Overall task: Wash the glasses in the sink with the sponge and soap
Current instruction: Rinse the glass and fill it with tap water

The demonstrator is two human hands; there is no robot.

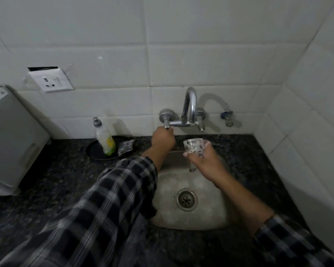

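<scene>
Left hand is curled around the valve handle on the left side of the faucet. Right hand is wrapped around a glass directly below the faucet spout. We see nothing else in either hand.

The glass has suds on its walls. Its long axis is near vertical, with the mouth up toward the faucet and the base down over the sink. We can't make out any water stream.

We read this as the rinse step: the valve needs opening while the glass waits under the outlet. What matters is mouth-to-spout alignment. It looks roughly lined up, though depth from this view is hard to call. The right hand owns the glass, and the left hand is the only one within reach of the valve.

The soap bottle and sponge sit on a dark plate, left of the faucet on the counter. The drain is below the faucet, nearer us.

Risk is a soapy grip, so the glass may slip once water hits.
</scene>
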